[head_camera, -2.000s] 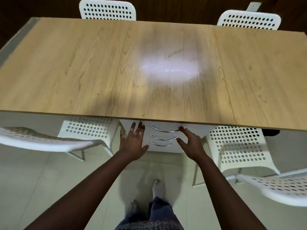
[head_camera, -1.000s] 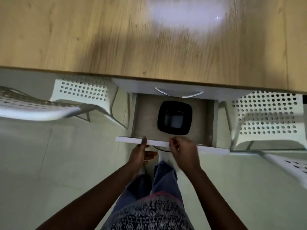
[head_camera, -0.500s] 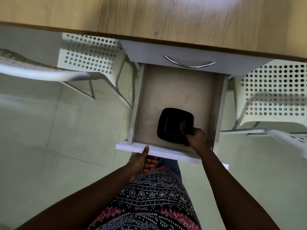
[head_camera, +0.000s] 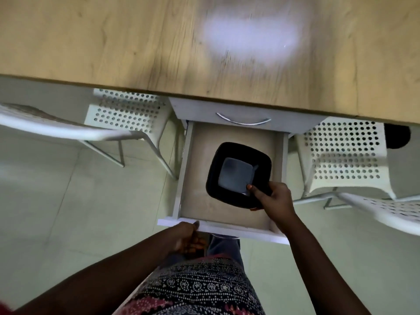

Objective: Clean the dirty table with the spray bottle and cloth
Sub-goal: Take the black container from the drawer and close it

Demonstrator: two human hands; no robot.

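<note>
The wooden table [head_camera: 113, 42] fills the top of the view, with a bright glare patch near its middle. Under its front edge a white drawer [head_camera: 197, 169] stands pulled out. Inside it is a black square plate [head_camera: 236, 153]. My right hand [head_camera: 272, 198] grips the plate's near right corner, thumb on the rim, and the plate sits tilted above the drawer floor. My left hand [head_camera: 188, 237] holds the drawer's front panel from below, thumb on its top edge. No spray bottle or cloth is in view.
A closed drawer with a chrome handle [head_camera: 243, 120] sits above the pulled-out one. White perforated chairs stand at the left [head_camera: 122, 114] and right [head_camera: 343, 155], with more chair backs at both sides. Pale tiled floor [head_camera: 79, 201] lies below.
The drawer was pulled out with both hands. My right hand then reached in, took the black plate by its corner and has raised it a little. My left hand stays on the drawer front.
</note>
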